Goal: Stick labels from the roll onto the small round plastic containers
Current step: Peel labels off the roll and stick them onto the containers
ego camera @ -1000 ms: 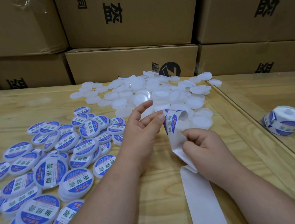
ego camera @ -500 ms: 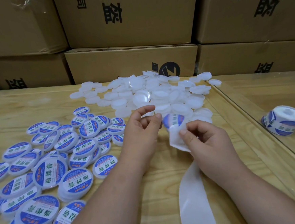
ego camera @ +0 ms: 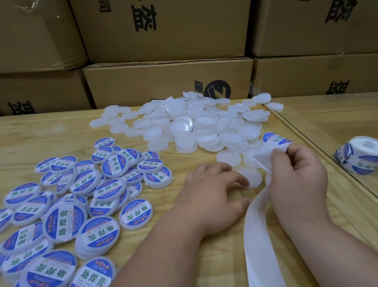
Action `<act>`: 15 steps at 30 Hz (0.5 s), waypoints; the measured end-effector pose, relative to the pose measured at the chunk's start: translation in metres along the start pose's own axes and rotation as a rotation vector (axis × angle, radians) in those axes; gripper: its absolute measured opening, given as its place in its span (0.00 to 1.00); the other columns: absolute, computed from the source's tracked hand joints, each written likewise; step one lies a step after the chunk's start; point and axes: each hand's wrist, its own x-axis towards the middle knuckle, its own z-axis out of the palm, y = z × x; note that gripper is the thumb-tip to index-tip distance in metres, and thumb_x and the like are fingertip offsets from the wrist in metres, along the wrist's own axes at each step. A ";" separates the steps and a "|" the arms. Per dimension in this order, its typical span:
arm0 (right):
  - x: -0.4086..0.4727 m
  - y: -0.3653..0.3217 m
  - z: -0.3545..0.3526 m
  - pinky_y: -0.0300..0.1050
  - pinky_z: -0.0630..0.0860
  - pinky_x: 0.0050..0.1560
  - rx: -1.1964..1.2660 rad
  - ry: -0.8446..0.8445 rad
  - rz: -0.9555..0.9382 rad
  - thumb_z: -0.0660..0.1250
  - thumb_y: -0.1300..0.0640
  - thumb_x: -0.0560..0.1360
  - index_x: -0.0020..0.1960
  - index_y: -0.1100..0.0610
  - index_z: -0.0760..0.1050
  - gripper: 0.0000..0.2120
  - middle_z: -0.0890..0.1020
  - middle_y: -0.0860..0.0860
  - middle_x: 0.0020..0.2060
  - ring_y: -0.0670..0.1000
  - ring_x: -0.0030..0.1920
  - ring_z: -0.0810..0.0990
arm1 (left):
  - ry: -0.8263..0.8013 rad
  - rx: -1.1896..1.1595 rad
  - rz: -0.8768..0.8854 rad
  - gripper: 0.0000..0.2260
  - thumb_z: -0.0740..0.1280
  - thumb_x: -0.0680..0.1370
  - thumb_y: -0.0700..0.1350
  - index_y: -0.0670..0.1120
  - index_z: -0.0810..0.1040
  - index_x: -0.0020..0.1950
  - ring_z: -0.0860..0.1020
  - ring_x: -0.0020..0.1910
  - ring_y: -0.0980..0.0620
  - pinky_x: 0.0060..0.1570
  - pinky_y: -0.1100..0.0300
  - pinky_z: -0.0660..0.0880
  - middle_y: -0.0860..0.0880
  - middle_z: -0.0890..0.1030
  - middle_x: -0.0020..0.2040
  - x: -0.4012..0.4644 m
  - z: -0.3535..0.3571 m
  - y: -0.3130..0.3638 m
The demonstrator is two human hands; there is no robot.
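Observation:
My right hand [ego camera: 299, 175] pinches the white backing strip [ego camera: 259, 239], and a blue round label [ego camera: 274, 137] sticks up from the strip just above its fingers. My left hand [ego camera: 212, 193] lies low over the wooden table [ego camera: 25, 142], its fingertips touching a single unlabelled white container [ego camera: 253, 176]. A heap of unlabelled white containers [ego camera: 193, 125] sits behind both hands. Labelled containers [ego camera: 75, 209] with blue labels are spread at the left. The label roll [ego camera: 363, 155] rests at the right.
Stacked cardboard boxes [ego camera: 169, 81] wall off the table's far side. A glass sheet edge [ego camera: 320, 153] runs diagonally on the right, with the label roll beyond it. The used backing strip trails down toward the near edge.
My left hand dropped from the label strip down to a white container on the table. My right hand moved right with the strip, and the blue label now stands free above it.

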 end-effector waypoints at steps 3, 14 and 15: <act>-0.001 0.000 0.001 0.40 0.71 0.31 0.032 -0.011 0.032 0.64 0.53 0.74 0.41 0.54 0.77 0.07 0.76 0.44 0.32 0.45 0.31 0.71 | 0.060 -0.041 -0.014 0.04 0.70 0.75 0.57 0.60 0.77 0.47 0.59 0.72 0.56 0.68 0.59 0.54 0.59 0.68 0.71 0.000 0.001 0.000; -0.001 0.008 0.006 0.32 0.68 0.28 0.024 -0.228 0.056 0.68 0.59 0.79 0.42 0.53 0.77 0.07 0.74 0.39 0.26 0.40 0.27 0.69 | 0.424 -0.815 -0.263 0.08 0.55 0.84 0.57 0.61 0.70 0.47 0.79 0.38 0.60 0.35 0.66 0.73 0.54 0.83 0.47 0.001 -0.013 -0.001; -0.002 0.009 0.007 0.32 0.68 0.29 0.013 -0.257 0.055 0.68 0.58 0.79 0.42 0.52 0.78 0.07 0.74 0.39 0.26 0.40 0.27 0.70 | 0.460 -0.876 -0.274 0.09 0.53 0.83 0.56 0.63 0.70 0.46 0.77 0.35 0.58 0.33 0.66 0.72 0.53 0.84 0.46 0.001 -0.014 -0.002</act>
